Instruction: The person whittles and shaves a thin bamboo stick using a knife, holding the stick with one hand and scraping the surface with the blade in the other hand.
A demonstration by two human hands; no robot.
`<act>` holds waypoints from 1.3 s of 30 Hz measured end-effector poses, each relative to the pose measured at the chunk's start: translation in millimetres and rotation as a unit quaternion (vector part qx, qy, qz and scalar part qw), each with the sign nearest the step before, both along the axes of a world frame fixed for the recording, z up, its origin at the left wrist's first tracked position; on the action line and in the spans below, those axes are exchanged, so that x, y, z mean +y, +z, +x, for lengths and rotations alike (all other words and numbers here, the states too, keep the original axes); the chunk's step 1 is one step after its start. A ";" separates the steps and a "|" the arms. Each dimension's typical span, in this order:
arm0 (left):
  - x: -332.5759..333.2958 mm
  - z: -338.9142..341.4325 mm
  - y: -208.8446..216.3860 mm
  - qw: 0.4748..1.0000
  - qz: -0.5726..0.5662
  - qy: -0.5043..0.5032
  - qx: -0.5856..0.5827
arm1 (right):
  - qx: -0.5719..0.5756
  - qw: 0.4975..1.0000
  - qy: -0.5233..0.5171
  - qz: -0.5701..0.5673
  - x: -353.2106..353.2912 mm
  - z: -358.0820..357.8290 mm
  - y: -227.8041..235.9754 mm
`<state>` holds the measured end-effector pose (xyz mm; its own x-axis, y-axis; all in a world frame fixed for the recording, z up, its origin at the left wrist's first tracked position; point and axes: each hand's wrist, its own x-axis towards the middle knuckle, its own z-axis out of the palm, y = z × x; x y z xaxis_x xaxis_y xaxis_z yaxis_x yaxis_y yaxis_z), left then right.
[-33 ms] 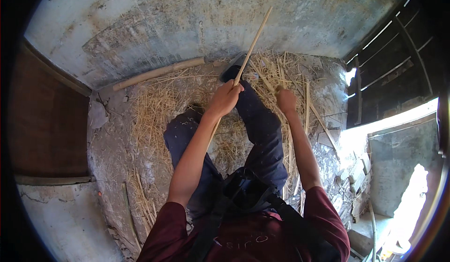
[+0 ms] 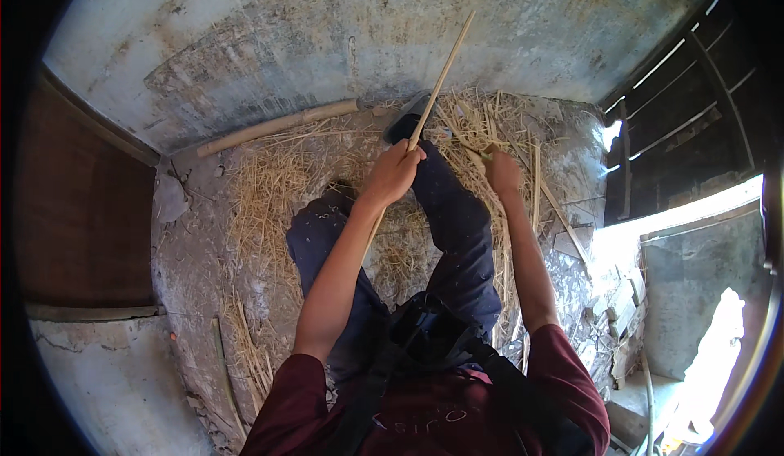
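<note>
My left hand (image 2: 394,173) is closed around a long, thin pale strip, apparently split bamboo (image 2: 441,77). The strip slants up and away past my fist, and its lower end runs back beneath my left forearm. To the right, beyond my right knee, my right hand (image 2: 501,172) is closed too. A slim shape extends from that fist toward the upper left, but against the litter behind it I cannot make out its kind. My legs in dark trousers (image 2: 457,219) are bent below my hands, with one dark shoe (image 2: 403,126) near the wall.
Dry shavings (image 2: 273,182) cover the floor around my feet. A thick bamboo pole (image 2: 278,129) lies along the stained wall (image 2: 269,40). Long strips (image 2: 536,182) lie right of my right hand. Broken bricks (image 2: 622,309) are piled farther right, near a dark slatted wall (image 2: 678,121).
My right hand has shifted very slightly to the right. My left hand and the bamboo strip are almost where they were.
</note>
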<state>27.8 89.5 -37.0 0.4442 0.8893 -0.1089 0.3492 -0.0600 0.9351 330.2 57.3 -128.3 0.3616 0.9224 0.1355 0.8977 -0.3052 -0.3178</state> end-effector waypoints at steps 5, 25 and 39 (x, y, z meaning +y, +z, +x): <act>-6.7 -8.0 9.7 0.993 -0.051 0.016 -0.109 | 0.222 0.951 0.204 -0.065 0.8 16.4 -27.1; -20.3 8.5 36.7 0.961 -0.139 -0.010 -0.237 | 0.217 0.966 -0.134 0.035 -167.4 131.7 -130.8; -18.3 -4.1 38.8 0.942 -0.193 -0.018 -0.274 | 0.576 0.814 -0.074 -0.025 -165.4 81.3 -74.2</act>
<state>23.7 71.2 1.8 0.5567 0.8137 -0.1671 -0.1886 0.3197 0.9286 411.5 -108.1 -202.4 0.3288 0.8514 -0.4086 -0.0345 -0.4215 -0.9062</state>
